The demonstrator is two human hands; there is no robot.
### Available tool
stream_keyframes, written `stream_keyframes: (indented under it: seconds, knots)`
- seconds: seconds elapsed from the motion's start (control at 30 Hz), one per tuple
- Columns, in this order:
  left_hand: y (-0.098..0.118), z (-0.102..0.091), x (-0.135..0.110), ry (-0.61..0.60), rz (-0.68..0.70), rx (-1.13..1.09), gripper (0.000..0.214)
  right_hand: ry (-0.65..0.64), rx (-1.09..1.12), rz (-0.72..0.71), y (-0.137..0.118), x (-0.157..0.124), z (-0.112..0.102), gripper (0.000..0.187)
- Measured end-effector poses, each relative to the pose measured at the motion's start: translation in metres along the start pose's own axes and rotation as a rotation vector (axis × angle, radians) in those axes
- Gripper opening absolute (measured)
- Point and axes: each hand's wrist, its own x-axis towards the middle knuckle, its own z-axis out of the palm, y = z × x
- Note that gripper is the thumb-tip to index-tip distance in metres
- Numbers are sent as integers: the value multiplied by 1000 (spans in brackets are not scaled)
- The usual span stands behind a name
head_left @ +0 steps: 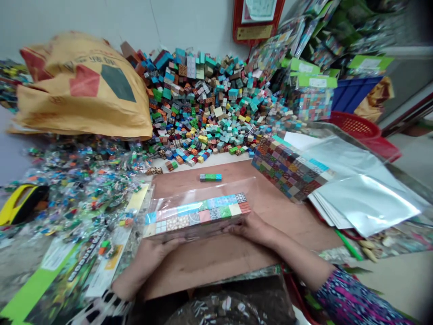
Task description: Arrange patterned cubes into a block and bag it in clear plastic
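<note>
A slab of small printed cubes in a clear plastic bag (pixel 198 212) lies on a brown board (pixel 237 257) in front of me. My left hand (pixel 155 253) grips its near left edge, fingers curled under it. My right hand (pixel 252 228) presses the near right edge, fingers closed against the bag. Beyond the bag a short row of green and blue cubes (pixel 210 177) lies loose on the board.
A large heap of loose coloured cubes (pixel 203 104) fills the back. A yellow sack (pixel 81 85) lies at left, filled bags (pixel 77 180) below it. An unbagged cube block (pixel 291 167) and clear empty bags (pixel 355 189) lie right. A red basket (pixel 355 124) stands behind.
</note>
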Motion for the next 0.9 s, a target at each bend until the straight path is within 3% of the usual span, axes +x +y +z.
stream_keyframes:
  seconds: [0.1, 0.23, 0.57, 0.9]
  knots:
    - [1, 2, -1, 29, 62, 13, 28, -45, -64, -9, -4, -2, -4, 36]
    - [2, 2, -5, 54, 91, 34, 32, 1, -61, -25, -9, -2, -3, 37]
    - [-8, 3, -12, 71, 50, -26, 38, 2, -55, -109, -16, 1, 3, 27]
    - [6, 0, -18, 1, 99, -149, 39, 50, -69, -55, -32, -19, -2, 34]
